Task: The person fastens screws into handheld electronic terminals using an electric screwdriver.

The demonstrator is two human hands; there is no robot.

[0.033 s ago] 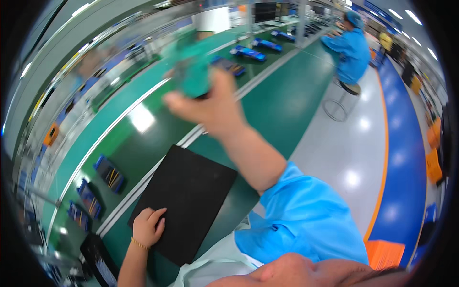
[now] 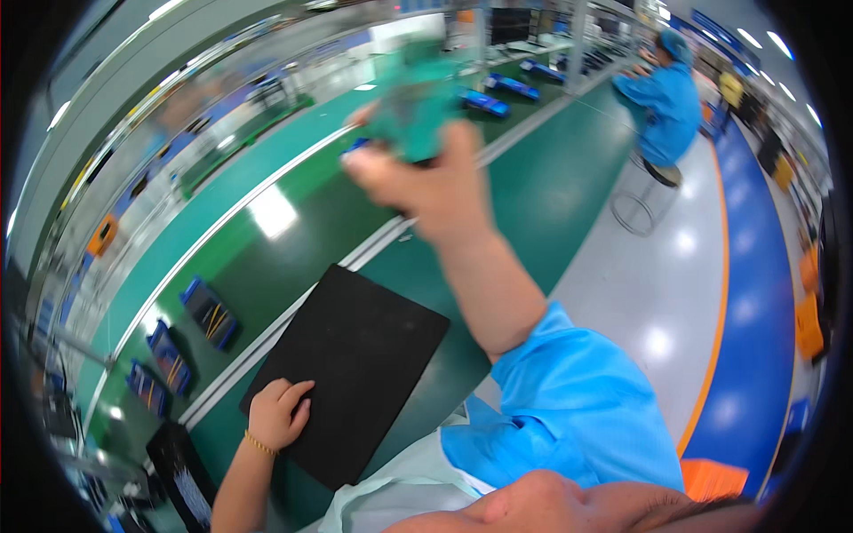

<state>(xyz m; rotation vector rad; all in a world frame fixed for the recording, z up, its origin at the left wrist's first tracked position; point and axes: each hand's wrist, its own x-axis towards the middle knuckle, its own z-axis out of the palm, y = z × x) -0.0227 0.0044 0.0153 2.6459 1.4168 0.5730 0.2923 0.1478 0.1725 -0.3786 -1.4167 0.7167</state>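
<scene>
My right hand [image 2: 431,182] is raised over the bench at arm's length. Its fingers grip a green object [image 2: 418,98] with a darker middle, too smeared by motion to name its kind. A sliver of blue shows beside the fingers; whether it belongs to the held object I cannot tell. Down at the near left, my left hand [image 2: 280,413] rests on a black rectangular mat [image 2: 373,346], fingers lying loosely bent on its surface with nothing visible in them. A gold-coloured bracelet [image 2: 260,442] circles that wrist.
Blue-framed devices [image 2: 209,311] sit on the green conveyor [image 2: 258,258] at left, with several more [image 2: 513,86] farther along. A black tray-like object [image 2: 182,475] lies near my left forearm. A co-worker in blue [image 2: 662,107] sits on a stool [image 2: 662,173] at the far right.
My right hand has swung a little to the right with the green object, now covering a blue device behind it. My left hand stays on the mat. The whole view has shifted slightly.
</scene>
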